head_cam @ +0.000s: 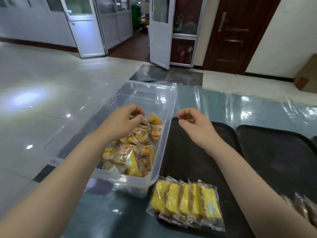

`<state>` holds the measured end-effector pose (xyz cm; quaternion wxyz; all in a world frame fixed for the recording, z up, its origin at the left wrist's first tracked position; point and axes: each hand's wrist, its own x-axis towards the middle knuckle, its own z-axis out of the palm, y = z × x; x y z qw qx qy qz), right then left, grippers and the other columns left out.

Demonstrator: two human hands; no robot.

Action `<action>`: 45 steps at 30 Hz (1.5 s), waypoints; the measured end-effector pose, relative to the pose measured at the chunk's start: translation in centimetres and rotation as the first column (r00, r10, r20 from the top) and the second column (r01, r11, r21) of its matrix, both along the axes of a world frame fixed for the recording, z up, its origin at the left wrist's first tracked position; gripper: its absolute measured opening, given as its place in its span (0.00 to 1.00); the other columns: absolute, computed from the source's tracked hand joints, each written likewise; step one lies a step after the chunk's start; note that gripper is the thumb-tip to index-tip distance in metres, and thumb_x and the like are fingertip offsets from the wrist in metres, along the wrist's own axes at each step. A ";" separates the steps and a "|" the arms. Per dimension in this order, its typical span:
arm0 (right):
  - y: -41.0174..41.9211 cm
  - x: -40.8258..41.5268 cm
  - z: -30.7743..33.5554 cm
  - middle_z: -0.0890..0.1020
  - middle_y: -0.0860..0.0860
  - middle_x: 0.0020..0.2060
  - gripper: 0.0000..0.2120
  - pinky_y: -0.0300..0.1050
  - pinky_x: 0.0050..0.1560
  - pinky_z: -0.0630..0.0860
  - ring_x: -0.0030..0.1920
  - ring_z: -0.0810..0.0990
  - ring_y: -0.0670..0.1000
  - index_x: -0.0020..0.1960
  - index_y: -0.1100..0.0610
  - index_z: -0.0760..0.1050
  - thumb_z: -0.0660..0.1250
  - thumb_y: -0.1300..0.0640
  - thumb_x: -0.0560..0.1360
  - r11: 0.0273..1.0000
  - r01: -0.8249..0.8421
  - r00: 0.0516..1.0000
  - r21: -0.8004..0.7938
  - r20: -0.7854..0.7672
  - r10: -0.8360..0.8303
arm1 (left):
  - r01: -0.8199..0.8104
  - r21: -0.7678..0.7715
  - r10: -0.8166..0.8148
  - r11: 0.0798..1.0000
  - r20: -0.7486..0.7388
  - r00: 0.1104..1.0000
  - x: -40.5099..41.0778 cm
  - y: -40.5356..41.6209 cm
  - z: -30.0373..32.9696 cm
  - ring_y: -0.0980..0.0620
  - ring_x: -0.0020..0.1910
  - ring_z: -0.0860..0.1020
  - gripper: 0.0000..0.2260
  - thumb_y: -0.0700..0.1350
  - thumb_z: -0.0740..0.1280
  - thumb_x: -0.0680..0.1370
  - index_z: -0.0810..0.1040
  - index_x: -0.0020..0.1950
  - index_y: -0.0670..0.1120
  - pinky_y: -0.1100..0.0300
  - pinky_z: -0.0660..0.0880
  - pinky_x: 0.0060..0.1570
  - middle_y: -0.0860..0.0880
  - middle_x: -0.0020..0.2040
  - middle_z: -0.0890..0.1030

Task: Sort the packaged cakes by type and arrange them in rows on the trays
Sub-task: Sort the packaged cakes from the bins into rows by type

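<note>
A clear plastic bin [169, 121] holds a heap of packaged cakes [135, 150] in yellow and brown wrappers. My left hand [123, 119] hovers over the heap with its fingers curled, and I see nothing held in it. My right hand [193, 122] is above the near black tray [187, 160], fingers loosely curled with nothing in them. A row of several yellow packaged cakes [187, 201] lies at that tray's front edge. Brownish packaged cakes [301, 206] show at the lower right, partly hidden by my right forearm.
A second black tray [277, 152] lies to the right of the first. Both trays and the bin rest on a table under glossy plastic sheeting [231, 107]. Beyond are a tiled floor, glass doors and a brown wooden door [236, 31].
</note>
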<state>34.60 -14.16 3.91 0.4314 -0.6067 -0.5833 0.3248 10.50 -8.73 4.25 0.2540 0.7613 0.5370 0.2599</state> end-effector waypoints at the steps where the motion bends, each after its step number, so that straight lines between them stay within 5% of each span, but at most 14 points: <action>1: 0.8 -1.1 0.2 0.80 0.45 0.49 0.08 0.31 0.49 0.73 0.47 0.78 0.44 0.53 0.51 0.77 0.66 0.62 0.78 1.000 -0.016 1.000 0.005 0.015 0.016 | -0.003 -0.002 0.003 1.000 -0.024 1.000 -1.0 1.1 -0.2 0.62 0.47 0.76 0.04 0.48 0.64 0.81 0.78 0.53 0.54 0.62 0.71 0.41 0.59 0.48 0.79; 5: 4.3 -4.9 0.8 0.78 0.47 0.51 0.08 0.29 0.44 0.72 0.49 0.76 0.47 0.55 0.51 0.75 0.65 0.61 0.78 0.995 -0.096 0.991 -0.022 0.087 0.098 | 0.021 -0.040 -0.026 0.999 -0.118 0.993 -4.2 5.5 -1.3 0.58 0.48 0.77 0.04 0.48 0.64 0.80 0.77 0.53 0.55 0.58 0.72 0.46 0.59 0.48 0.78; 12: 10.8 -10.4 -0.2 0.75 0.51 0.60 0.15 0.46 0.58 0.73 0.59 0.75 0.52 0.65 0.55 0.73 0.64 0.54 0.79 0.939 -0.192 0.833 -0.285 0.458 0.310 | -0.008 -0.249 -0.080 0.968 -0.342 0.936 -7.8 11.6 -5.7 0.50 0.53 0.76 0.08 0.47 0.64 0.80 0.77 0.58 0.49 0.56 0.70 0.52 0.50 0.54 0.79; 17: 14.9 -13.7 -4.0 0.79 0.55 0.49 0.07 0.47 0.48 0.76 0.47 0.78 0.54 0.48 0.58 0.76 0.62 0.56 0.78 0.824 -0.108 0.542 -0.556 0.662 0.517 | -0.011 -0.406 -0.226 0.914 -0.531 0.817 -9.6 13.2 -11.1 0.46 0.58 0.78 0.14 0.52 0.66 0.77 0.76 0.60 0.49 0.52 0.73 0.60 0.47 0.61 0.80; 21: 15.6 -14.2 -5.9 0.77 0.55 0.52 0.14 0.47 0.52 0.77 0.49 0.77 0.54 0.61 0.61 0.76 0.60 0.58 0.79 0.704 0.025 0.330 -0.710 0.671 0.664 | 0.104 -0.489 -0.373 0.866 -0.493 0.786 -8.5 12.4 -12.1 0.47 0.56 0.79 0.13 0.54 0.67 0.77 0.77 0.59 0.51 0.51 0.74 0.61 0.48 0.60 0.81; 26: 14.8 -14.9 -7.2 0.70 0.56 0.71 0.20 0.54 0.67 0.70 0.69 0.70 0.58 0.73 0.57 0.68 0.55 0.55 0.82 0.619 0.100 0.041 -0.779 0.625 0.780 | 0.117 -0.436 -0.362 0.892 -0.536 0.763 -8.5 12.6 -13.6 0.42 0.69 0.70 0.26 0.52 0.67 0.77 0.66 0.75 0.53 0.49 0.68 0.69 0.45 0.73 0.68; 30: 15.6 -15.2 -8.8 0.76 0.56 0.58 0.18 0.51 0.59 0.77 0.52 0.75 0.55 0.69 0.59 0.71 0.59 0.55 0.80 0.609 0.000 0.168 -0.793 0.600 0.782 | 0.123 -0.404 -0.352 0.906 -0.560 0.750 -9.1 12.8 -14.8 0.39 0.73 0.62 0.30 0.52 0.69 0.76 0.63 0.76 0.58 0.43 0.62 0.73 0.46 0.77 0.61; 37: 15.3 -14.8 -10.5 0.75 0.57 0.63 0.30 0.48 0.50 0.75 0.50 0.74 0.55 0.77 0.57 0.57 0.65 0.57 0.79 0.652 -0.075 0.320 -0.754 0.601 0.732 | 0.168 -0.331 -0.338 0.929 -0.568 0.750 -9.8 13.4 -15.9 0.41 0.76 0.56 0.30 0.48 0.68 0.77 0.62 0.77 0.57 0.45 0.61 0.74 0.47 0.78 0.57; 41: 15.6 -15.7 -11.0 0.80 0.54 0.54 0.16 0.49 0.48 0.79 0.50 0.79 0.55 0.65 0.58 0.73 0.64 0.55 0.79 0.741 -0.082 0.190 -0.666 0.719 0.668 | 0.198 -0.309 -0.349 0.930 -0.576 0.739 -9.5 13.9 -16.5 0.41 0.76 0.57 0.26 0.46 0.68 0.77 0.65 0.74 0.55 0.46 0.64 0.72 0.45 0.76 0.58; 45: 16.1 -16.5 -11.7 0.80 0.53 0.53 0.09 0.48 0.44 0.76 0.50 0.79 0.55 0.57 0.57 0.76 0.63 0.56 0.79 0.790 -0.112 0.114 -0.603 0.782 0.613 | 0.212 -0.288 -0.345 0.934 -0.569 0.747 -9.6 14.3 -16.8 0.43 0.72 0.64 0.21 0.46 0.66 0.78 0.69 0.70 0.54 0.49 0.69 0.68 0.45 0.73 0.63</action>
